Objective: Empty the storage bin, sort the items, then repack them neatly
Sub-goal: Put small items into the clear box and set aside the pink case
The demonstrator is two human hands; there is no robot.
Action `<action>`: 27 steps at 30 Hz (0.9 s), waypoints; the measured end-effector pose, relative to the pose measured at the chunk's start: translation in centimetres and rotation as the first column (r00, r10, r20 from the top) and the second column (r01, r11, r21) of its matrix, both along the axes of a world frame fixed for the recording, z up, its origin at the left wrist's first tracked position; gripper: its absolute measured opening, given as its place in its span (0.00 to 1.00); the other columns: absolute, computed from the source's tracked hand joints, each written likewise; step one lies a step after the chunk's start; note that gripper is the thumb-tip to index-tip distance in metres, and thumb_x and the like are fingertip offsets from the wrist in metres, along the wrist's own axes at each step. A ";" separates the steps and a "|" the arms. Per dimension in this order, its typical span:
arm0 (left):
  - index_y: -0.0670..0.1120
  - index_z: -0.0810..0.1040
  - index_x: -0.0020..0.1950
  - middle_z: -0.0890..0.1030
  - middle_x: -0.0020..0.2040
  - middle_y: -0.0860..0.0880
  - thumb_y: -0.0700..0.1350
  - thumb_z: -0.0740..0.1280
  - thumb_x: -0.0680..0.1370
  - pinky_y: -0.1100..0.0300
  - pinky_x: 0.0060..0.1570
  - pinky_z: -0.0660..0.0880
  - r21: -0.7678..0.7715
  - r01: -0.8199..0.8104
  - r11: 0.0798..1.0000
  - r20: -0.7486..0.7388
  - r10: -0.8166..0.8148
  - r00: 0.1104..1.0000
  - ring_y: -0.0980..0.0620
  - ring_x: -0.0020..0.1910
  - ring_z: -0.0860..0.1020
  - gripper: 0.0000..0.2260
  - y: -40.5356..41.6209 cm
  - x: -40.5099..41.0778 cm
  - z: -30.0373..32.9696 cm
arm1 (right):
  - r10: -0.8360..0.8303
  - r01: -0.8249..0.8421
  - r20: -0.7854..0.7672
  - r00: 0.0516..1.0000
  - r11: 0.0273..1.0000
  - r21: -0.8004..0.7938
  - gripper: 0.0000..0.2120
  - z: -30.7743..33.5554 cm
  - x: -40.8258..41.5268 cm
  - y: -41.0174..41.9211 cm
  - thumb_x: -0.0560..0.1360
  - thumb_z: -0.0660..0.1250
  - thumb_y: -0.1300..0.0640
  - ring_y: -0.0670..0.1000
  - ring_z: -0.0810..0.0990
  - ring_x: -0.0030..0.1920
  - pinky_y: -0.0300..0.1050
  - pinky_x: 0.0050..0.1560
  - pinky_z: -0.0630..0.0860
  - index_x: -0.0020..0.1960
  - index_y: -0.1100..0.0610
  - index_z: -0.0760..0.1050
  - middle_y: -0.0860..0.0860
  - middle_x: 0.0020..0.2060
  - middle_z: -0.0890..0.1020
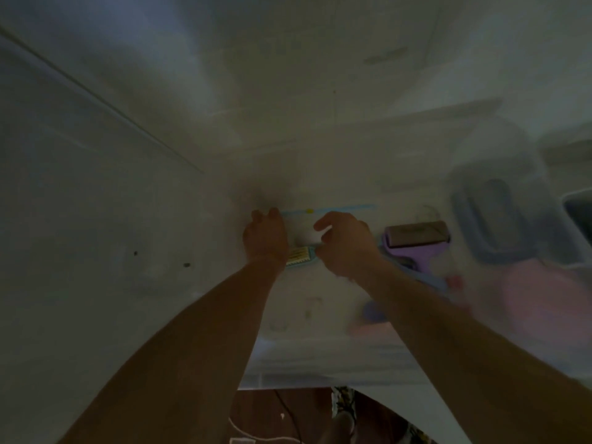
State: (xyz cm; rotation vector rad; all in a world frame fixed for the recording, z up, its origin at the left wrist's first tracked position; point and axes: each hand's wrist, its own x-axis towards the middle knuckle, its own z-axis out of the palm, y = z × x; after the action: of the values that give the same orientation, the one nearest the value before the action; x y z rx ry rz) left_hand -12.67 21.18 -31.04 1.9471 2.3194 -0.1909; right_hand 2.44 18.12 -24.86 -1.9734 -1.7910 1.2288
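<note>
Head view, dim and smeared. Both my hands reach out over the white counter (128,187). My left hand (265,236) has its fingers curled down at the left end of a thin blue strip with a yellow spot (326,210); whether it grips that end or only rests there I cannot tell. My right hand (347,243) is curled with forefinger and thumb bent toward each other, just beside a small blue-edged card with yellow print (300,255) lying between my wrists; whether it pinches anything I cannot tell.

To the right lies a purple lint roller (416,240), touching nothing I hold. Beyond it, a clear storage bin (493,219) with a bluish shape inside, badly blurred. Something pink (544,302) sits near the right edge.

Judgement: sorting stage, items laid out flat. To do it well, I should lift the small card by its edges, keep the strip straight, and group like with like, well apart from the roller.
</note>
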 end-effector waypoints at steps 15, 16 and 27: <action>0.48 0.82 0.45 0.85 0.41 0.51 0.43 0.75 0.73 0.58 0.43 0.81 0.240 -0.137 0.961 0.728 -0.085 0.680 0.54 0.37 0.84 0.04 -3.9 1.7 8.6 | -0.202 0.230 -0.384 0.901 0.973 0.029 0.09 3.2 2.3 -1.8 0.73 0.71 0.54 0.54 0.82 0.43 0.45 0.47 0.78 0.53 0.50 0.78 0.52 0.42 0.83; 0.47 0.83 0.46 0.85 0.42 0.52 0.42 0.76 0.72 0.63 0.42 0.80 0.231 -0.128 0.965 0.793 -0.111 0.599 0.57 0.38 0.84 0.05 -4.6 2.9 11.1 | -0.265 0.299 -0.461 0.847 0.954 0.000 0.08 4.4 3.1 -2.2 0.73 0.71 0.50 0.56 0.83 0.42 0.49 0.47 0.80 0.51 0.49 0.78 0.53 0.42 0.83; 0.37 0.84 0.51 0.87 0.44 0.46 0.33 0.73 0.73 0.66 0.40 0.78 0.134 0.318 0.939 0.991 -0.125 -0.047 0.54 0.41 0.85 0.08 -14.9 26.4 24.5 | -0.494 0.782 -0.752 0.436 0.622 0.044 0.06 17.5 25.9 -17.9 0.72 0.73 0.63 0.57 0.86 0.44 0.51 0.49 0.82 0.49 0.60 0.83 0.57 0.42 0.86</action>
State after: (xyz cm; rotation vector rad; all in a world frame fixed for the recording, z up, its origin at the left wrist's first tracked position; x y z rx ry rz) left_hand 13.73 6.32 -6.54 1.3947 0.8752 0.8041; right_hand 28.37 0.22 -7.40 -1.4242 -0.6629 0.9887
